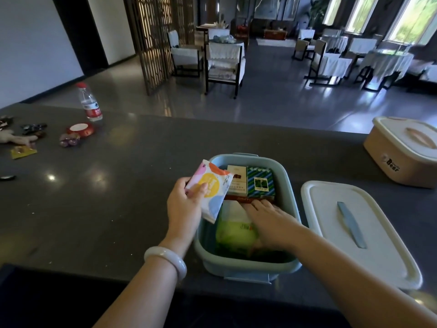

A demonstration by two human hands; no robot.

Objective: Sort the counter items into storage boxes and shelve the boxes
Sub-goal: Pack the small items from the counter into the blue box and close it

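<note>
Left hand [183, 204]: pinches pastel packet [210, 191] over blue box's [248, 263] 9 o'clock rim.
Right hand [269, 218]: flat, fingers spread, inside box, gripping nothing.

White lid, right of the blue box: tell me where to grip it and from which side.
Grip the lid by its blue-grey handle, coming straight down from above. The lid lies flat on the counter with the long, narrow handle on top, running along its middle. Its edges sit flush on the counter, so they probably offer little purchase.

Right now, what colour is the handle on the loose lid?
Grey-blue, on a white lid beside the box; head view.
</note>
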